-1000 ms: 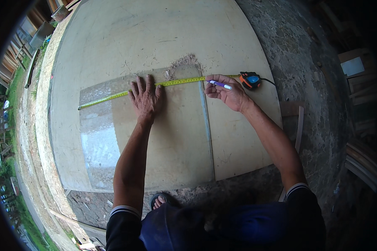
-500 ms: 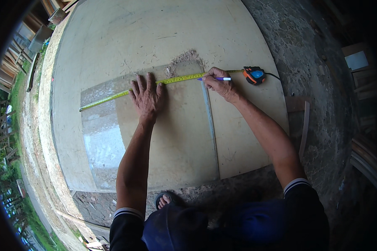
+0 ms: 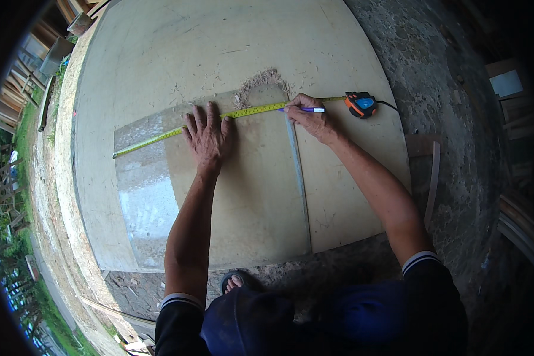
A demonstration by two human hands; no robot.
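A rough grey concrete floor (image 3: 397,53) is stretching away on the right, beside a large, pale counter (image 3: 302,35). A smaller rectangular panel (image 3: 249,190) is lying flat on the near part of the counter, showing a whitish patch toward its left side and a grey-blue strip along its right edge. A yellow tape blade (image 3: 255,111) is running across the panel's upper part, starting at its left edge, slanting upward and reaching beyond its right edge. Curly wood shavings (image 3: 261,82) are lying scattered around the panel's upper edge.

Of the two hands, the left hand (image 3: 207,139) is resting palm down on the panel, fingers spread, gripping nothing and crossing over the blade. The right hand (image 3: 308,118) is closing its fingers around a slim pen (image 3: 313,109) near the panel's right edge. An orange-and-black tape case (image 3: 361,104) is sitting on the counter, right of that hand. The purple-and-white pen is pointing left, its tip sitting at the blade; whether it is touching, one cannot tell.
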